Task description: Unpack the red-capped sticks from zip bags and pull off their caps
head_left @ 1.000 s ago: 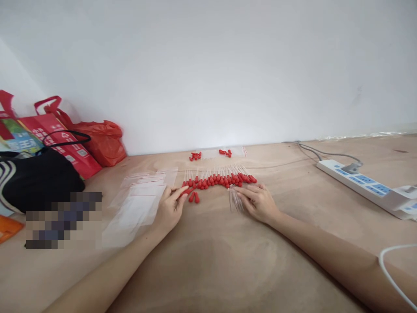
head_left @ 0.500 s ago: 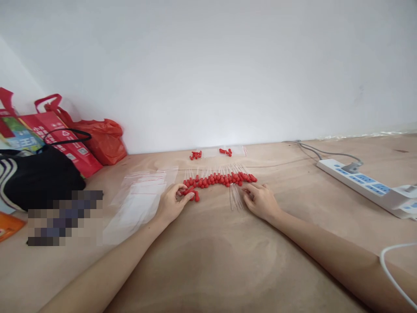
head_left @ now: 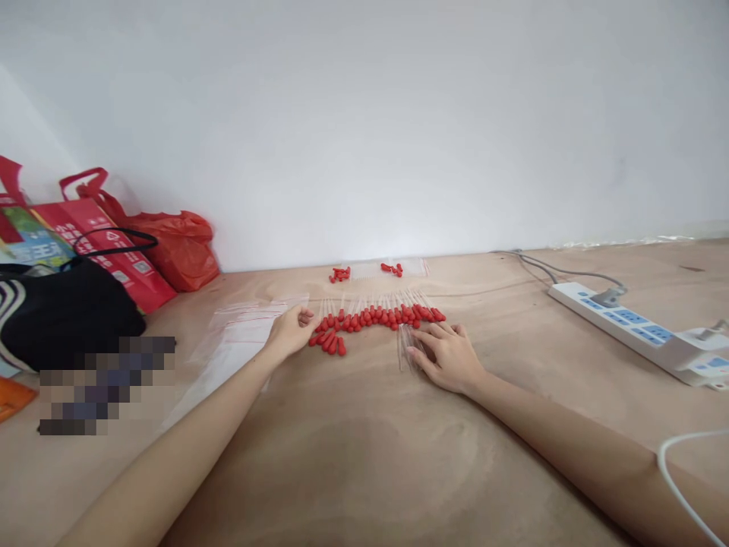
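Observation:
A row of clear droppers with red bulbs (head_left: 381,315) lies across the wooden table (head_left: 364,456). A few loose red bulbs (head_left: 329,342) sit at the row's left end. My left hand (head_left: 289,332) rests just left of them, at the edge of a stack of clear zip bags (head_left: 239,334). Its fingers are curled under, and what they hold is hidden. My right hand (head_left: 449,355) lies flat with fingers stretched out, fingertips on a small bunch of clear tubes (head_left: 405,351) below the row's right end.
Two small groups of red bulbs (head_left: 340,273) (head_left: 392,267) lie by the wall. Red bags (head_left: 171,247) and a black bag (head_left: 62,311) stand at the left. A white power strip (head_left: 626,323) lies at the right, a white cable (head_left: 677,471) at the near right.
My left hand has let go of the red bulbs and moved left and farther away, to the zip bags' edge. My right hand has stayed on the clear tubes, barely shifting.

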Demonstrator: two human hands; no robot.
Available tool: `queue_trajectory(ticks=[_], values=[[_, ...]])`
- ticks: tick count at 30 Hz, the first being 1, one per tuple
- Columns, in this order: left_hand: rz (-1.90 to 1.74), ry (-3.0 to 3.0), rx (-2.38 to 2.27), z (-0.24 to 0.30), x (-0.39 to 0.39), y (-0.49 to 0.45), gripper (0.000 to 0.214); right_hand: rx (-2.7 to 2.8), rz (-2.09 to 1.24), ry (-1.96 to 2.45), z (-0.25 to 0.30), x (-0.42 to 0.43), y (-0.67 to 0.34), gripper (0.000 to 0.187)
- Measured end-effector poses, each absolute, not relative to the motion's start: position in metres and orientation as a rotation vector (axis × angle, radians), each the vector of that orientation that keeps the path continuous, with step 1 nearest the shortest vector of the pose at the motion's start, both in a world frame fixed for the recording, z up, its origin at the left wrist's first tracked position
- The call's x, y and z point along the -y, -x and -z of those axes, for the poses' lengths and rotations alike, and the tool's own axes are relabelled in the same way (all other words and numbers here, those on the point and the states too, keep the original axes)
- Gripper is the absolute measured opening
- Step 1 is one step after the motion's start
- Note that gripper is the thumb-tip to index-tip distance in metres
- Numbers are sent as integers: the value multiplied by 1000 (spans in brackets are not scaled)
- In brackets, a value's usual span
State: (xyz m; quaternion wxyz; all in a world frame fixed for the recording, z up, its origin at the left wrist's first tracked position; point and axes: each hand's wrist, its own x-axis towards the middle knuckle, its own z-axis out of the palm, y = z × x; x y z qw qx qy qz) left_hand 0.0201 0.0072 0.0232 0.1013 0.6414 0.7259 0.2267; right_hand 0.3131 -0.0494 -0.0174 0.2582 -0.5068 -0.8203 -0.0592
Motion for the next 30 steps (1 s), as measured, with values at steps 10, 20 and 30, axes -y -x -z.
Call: queue_trajectory(ticks=[10,20,30], values=[[-531,-1804,-2263,-24,-33,-22,24,1950,93,1386,23,42,-318,31],[-1132,-2624,-1465,-18,32,-49,15,1953,252,1115,21,46,-317,39],[-1240,-2902,-925,5,58,-86,7,2183,408,852,21,48,-307,28]])
